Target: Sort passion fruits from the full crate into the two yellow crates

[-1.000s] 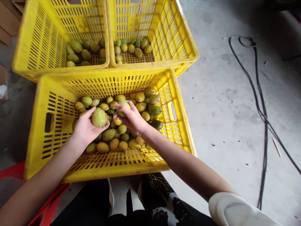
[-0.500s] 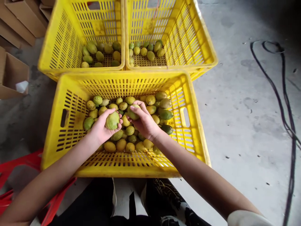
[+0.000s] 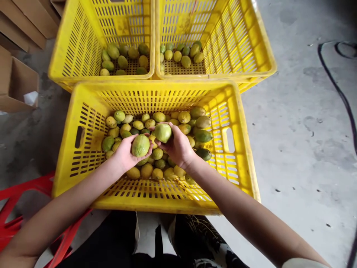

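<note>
Over the near yellow crate (image 3: 178, 206), my left hand (image 3: 124, 154) cups a green lemon (image 3: 140, 145) in its palm, fingers curled beneath it. Just to the right, my right hand (image 3: 181, 147) holds a second, rounder green lemon (image 3: 163, 133) between thumb and fingers. The two fruits are close together but apart. Below and around both hands lie many loose lemons, yellow ones (image 3: 146, 171) and darker green ones (image 3: 203, 136), spread on the crate's floor. My hands and forearms hide part of the pile.
Behind stand two more yellow crates, a left one (image 3: 75, 48) and a right one (image 3: 237, 44), each with several lemons inside. Cardboard boxes (image 3: 21, 82) are at the left. A red plastic stool (image 3: 30, 186) stands at lower left. Black cable (image 3: 338, 89) lies on the concrete floor at right.
Both hands have turned and loosened around their lemons, so more of each fruit shows. The right lemon has moved slightly right. The whole view has shifted a little.
</note>
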Demonstrator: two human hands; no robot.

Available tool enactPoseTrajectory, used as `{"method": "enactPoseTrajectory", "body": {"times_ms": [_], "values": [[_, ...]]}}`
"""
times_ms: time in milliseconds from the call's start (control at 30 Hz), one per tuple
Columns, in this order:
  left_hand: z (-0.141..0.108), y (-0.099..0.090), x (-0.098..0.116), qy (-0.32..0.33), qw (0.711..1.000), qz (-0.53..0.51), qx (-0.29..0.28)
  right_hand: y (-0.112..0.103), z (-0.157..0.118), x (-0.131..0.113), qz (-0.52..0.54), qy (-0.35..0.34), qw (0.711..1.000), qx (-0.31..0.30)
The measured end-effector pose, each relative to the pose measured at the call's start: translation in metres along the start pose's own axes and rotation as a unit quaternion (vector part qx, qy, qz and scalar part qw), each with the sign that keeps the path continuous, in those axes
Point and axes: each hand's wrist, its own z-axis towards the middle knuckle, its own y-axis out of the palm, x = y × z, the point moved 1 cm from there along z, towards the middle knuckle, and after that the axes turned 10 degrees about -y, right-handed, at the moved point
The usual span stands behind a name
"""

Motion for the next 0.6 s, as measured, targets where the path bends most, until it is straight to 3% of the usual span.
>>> {"method": "enactPoseTrajectory", "body": {"times_ms": [133,300,600], "values": [[0.0017,-0.0015,-0.0003,0.008,1.0,-0.004,0.014,0.0012,0.0013,0.0014,0.039,0.006,0.999,-0.012],[-0.0001,0.0003,0.0005,0.043,0.999,0.023,0.015,0.0019,-0.0013,0.0029,0.036,0.012,0.999,0.025],[-0.0055,0.0043,-0.001,0.038,0.999,0.021,0.033,0.0015,-0.0008,-0.0028,0.061,0.099,0.992,0.045]]}}
